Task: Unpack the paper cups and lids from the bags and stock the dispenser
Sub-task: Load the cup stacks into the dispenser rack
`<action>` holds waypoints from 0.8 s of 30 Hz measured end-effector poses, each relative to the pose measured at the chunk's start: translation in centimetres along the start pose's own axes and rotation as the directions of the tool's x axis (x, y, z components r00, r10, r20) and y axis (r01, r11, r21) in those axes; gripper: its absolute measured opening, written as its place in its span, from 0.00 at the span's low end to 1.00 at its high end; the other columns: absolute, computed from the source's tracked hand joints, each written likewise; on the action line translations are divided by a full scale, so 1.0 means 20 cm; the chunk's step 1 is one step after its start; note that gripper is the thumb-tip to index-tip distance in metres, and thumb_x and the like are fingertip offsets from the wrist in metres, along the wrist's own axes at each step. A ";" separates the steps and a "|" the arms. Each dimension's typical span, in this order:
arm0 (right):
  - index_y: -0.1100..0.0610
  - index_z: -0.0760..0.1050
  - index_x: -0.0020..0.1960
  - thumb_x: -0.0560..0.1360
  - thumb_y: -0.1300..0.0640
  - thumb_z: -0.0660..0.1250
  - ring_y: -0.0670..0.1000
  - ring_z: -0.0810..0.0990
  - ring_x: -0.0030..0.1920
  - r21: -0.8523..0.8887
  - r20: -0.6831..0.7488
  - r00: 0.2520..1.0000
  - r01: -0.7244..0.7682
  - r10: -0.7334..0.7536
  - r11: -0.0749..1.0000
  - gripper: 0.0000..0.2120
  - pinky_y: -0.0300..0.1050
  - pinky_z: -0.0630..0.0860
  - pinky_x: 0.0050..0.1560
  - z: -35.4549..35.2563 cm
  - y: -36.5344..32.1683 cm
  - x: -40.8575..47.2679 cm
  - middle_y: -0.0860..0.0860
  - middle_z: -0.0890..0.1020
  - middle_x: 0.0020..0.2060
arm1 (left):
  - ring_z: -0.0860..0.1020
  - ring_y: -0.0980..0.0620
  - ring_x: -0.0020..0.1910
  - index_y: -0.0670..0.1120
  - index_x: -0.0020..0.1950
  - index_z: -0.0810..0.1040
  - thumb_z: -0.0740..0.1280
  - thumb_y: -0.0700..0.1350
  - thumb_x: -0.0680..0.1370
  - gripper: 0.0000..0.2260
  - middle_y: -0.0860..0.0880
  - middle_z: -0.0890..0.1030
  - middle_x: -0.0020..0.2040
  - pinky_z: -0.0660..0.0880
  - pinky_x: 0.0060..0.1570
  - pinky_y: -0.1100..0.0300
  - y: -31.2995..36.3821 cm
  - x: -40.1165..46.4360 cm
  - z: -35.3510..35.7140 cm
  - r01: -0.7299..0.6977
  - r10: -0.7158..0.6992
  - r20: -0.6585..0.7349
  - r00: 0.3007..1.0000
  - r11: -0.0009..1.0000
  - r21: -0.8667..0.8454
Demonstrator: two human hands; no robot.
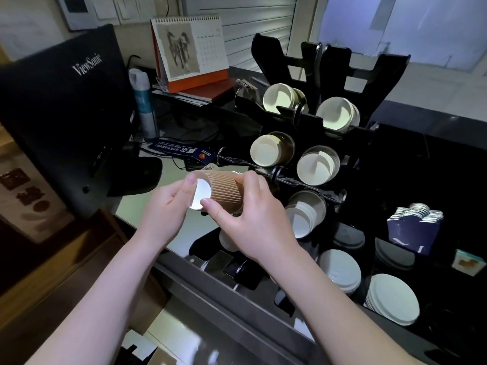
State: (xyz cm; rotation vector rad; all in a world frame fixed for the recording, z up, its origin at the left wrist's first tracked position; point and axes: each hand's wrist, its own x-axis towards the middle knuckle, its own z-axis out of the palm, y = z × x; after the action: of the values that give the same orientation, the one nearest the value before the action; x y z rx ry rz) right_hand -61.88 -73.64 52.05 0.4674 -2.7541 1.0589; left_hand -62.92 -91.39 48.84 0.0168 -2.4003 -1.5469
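- Two hands hold one ribbed cup (224, 192) sideways, above counter, just left of rack (350, 143).
- Rack: black, w/ cup stacks in slots, lids (392, 299) at bottom right.
- Monitor (66, 114) at left.
- L hand (168, 206) pinches cup base; R hand (253, 222) grips its body.

Brown ribbed cup (224, 191) (white base), black dispenser (311, 119), white lids (392, 299), orange-edged calendar (189, 48)

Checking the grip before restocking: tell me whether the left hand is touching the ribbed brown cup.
Touching. The head view shows the left hand with its thumb tip on the base rim of the ribbed brown cup, while the right hand grips its side.
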 end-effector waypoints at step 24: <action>0.52 0.64 0.65 0.75 0.33 0.62 0.50 0.76 0.55 0.025 0.011 1.000 -0.017 0.016 1.000 0.28 0.48 0.76 0.50 -0.03 0.06 -0.04 0.46 0.73 0.60 | 0.69 0.59 0.31 0.60 0.31 0.74 0.53 0.64 0.78 0.20 0.58 0.72 0.29 0.62 0.32 0.65 0.06 0.02 0.06 -0.096 0.095 0.016 0.995 0.989 0.109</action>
State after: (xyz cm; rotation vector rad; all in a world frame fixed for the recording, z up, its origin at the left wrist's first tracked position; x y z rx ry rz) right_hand -61.54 -72.13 51.50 0.4562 -2.7623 1.0985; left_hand -63.46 -89.86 49.53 -0.0835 -2.4539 -1.3756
